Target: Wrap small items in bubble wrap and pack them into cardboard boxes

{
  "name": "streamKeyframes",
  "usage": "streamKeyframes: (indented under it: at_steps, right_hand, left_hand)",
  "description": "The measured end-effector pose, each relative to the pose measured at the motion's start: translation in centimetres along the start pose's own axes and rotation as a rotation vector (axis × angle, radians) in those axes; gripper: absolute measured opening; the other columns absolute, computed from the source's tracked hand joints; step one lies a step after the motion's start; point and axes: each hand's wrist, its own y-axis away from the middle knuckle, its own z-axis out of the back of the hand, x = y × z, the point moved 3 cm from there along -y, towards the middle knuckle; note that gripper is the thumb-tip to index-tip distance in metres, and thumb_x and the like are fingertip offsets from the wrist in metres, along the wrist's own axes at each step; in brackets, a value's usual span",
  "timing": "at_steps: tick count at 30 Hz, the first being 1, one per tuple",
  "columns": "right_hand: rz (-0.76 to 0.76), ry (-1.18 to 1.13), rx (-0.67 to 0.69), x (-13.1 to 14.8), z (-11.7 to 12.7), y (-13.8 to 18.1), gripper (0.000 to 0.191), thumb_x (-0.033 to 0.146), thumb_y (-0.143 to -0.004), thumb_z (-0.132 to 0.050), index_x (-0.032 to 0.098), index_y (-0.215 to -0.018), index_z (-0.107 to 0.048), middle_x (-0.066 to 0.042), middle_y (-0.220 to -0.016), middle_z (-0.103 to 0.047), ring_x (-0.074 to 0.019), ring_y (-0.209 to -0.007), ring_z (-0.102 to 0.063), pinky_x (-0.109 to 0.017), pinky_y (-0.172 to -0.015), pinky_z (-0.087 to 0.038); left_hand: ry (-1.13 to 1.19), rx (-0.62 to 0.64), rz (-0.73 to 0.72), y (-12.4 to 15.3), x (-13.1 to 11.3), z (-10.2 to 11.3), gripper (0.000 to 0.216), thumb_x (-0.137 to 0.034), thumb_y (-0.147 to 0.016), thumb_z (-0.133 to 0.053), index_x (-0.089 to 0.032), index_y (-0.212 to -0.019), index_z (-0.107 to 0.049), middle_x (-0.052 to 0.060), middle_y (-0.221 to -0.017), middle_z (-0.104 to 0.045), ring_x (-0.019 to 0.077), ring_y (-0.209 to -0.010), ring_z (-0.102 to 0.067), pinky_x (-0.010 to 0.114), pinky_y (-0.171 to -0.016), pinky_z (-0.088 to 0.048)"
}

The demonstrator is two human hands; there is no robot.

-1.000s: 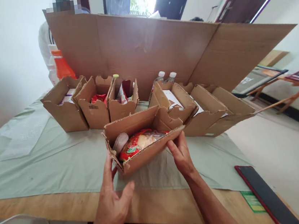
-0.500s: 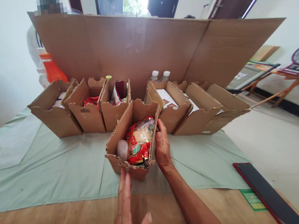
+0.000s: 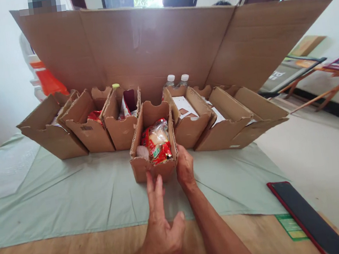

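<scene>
An open-topped cardboard box (image 3: pixel 154 170) stands near the middle of the cloth. Inside lie a red snack bag (image 3: pixel 159 144) with a clear window and a pale round item (image 3: pixel 142 152) whose kind I cannot make out. My left hand (image 3: pixel 162 222) has its fingers stretched out, fingertips at the box's front wall, thumb apart. Against the right wall, my right hand (image 3: pixel 185 166) grips the box's side, its fingers partly hidden.
Cardboard boxes (image 3: pixel 95 130) stand to the left, others (image 3: pixel 222 130) to the right. Two white-capped bottles (image 3: pixel 170 78) and a tall cardboard panel (image 3: pixel 153 42) rise behind. A dark phone-like slab (image 3: pixel 303 209) with a red edge lies at the right front. A person is partly visible behind the panel.
The box has moved away from me, into the gap between the rows, and turned straighter. Both hands have moved with it; my right fingers look more bent. The view has shifted slightly.
</scene>
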Motion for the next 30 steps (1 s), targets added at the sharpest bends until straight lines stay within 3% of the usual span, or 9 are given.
streamKeyframes:
  at_steps: [9,15,20,23,25,27,30]
  right_hand:
    - [-0.134,0.027,-0.131,-3.0,1.4,-0.8,0.058,0.068,-0.089,-0.044,0.019,-0.097,-0.073,-0.011,-0.098,-0.078,-0.0265,-0.093,-0.071,-0.039,-0.084,-0.053]
    - [-0.138,0.007,-0.14,-3.1,1.4,-0.8,0.052,0.063,-0.09,-0.045,0.018,-0.096,-0.072,-0.012,-0.1,-0.078,-0.0262,-0.091,-0.072,-0.04,-0.082,-0.055]
    - [-0.055,0.04,-0.145,-1.0,1.3,0.1,0.04,0.052,-0.091,-0.05,0.017,-0.094,-0.07,-0.012,-0.097,-0.076,-0.0258,-0.091,-0.071,-0.042,-0.087,-0.054]
    - [0.004,0.038,-0.05,1.9,-0.3,0.7,0.032,0.046,-0.092,-0.055,0.018,-0.1,-0.069,-0.01,-0.097,-0.077,-0.0227,-0.084,-0.072,-0.039,-0.083,-0.055]
    - [0.049,0.057,0.086,4.4,-2.3,0.5,0.032,0.042,-0.092,-0.057,0.02,-0.112,-0.069,-0.007,-0.094,-0.077,-0.0195,-0.076,-0.071,-0.035,-0.077,-0.056]
    - [0.141,0.187,0.247,7.3,-5.2,-0.6,0.041,0.035,-0.093,-0.055,0.022,-0.132,-0.062,-0.003,-0.091,-0.077,-0.0171,-0.072,-0.069,-0.031,-0.075,-0.055]
    - [0.274,0.605,0.409,10.8,-9.6,-3.2,0.061,0.022,-0.094,-0.05,0.025,-0.154,-0.042,-0.001,-0.088,-0.077,-0.0194,-0.077,-0.07,-0.032,-0.079,-0.051]
  left_hand:
    - [0.024,-0.064,0.043,-11.7,0.9,-2.0,0.094,-0.013,-0.079,-0.063,-0.026,-0.161,-0.017,0.013,-0.173,0.007,0.0337,-0.16,-0.002,0.058,-0.125,-0.025]
    - [0.021,-0.079,0.075,-15.1,1.0,-2.3,0.094,-0.013,-0.077,-0.064,-0.022,-0.16,-0.02,0.017,-0.173,0.004,0.0365,-0.159,-0.011,0.057,-0.124,-0.028]
    - [-0.018,-0.022,0.069,-12.9,0.2,-0.3,0.089,-0.017,-0.081,-0.063,-0.021,-0.16,-0.022,0.017,-0.173,0.0,0.0352,-0.159,-0.013,0.056,-0.123,-0.031]
    - [-0.071,-0.009,0.092,-9.0,0.5,3.1,0.079,-0.018,-0.084,-0.061,-0.028,-0.157,-0.032,0.012,-0.173,-0.006,0.0367,-0.156,-0.024,0.051,-0.107,-0.052]
    - [-0.114,-0.042,0.133,-6.1,1.3,5.8,0.071,-0.019,-0.086,-0.06,-0.031,-0.153,-0.04,0.01,-0.173,-0.012,0.0383,-0.152,-0.032,0.039,-0.081,-0.064]
    - [-0.183,-0.108,0.149,-3.5,2.2,8.4,0.061,-0.02,-0.087,-0.058,-0.031,-0.146,-0.049,0.01,-0.17,-0.021,0.0386,-0.151,-0.036,0.029,-0.064,-0.062]
    - [-0.285,-0.202,0.137,-0.6,3.3,11.8,0.048,-0.022,-0.089,-0.056,-0.029,-0.137,-0.059,0.011,-0.166,-0.033,0.0369,-0.149,-0.04,0.031,-0.068,-0.064]
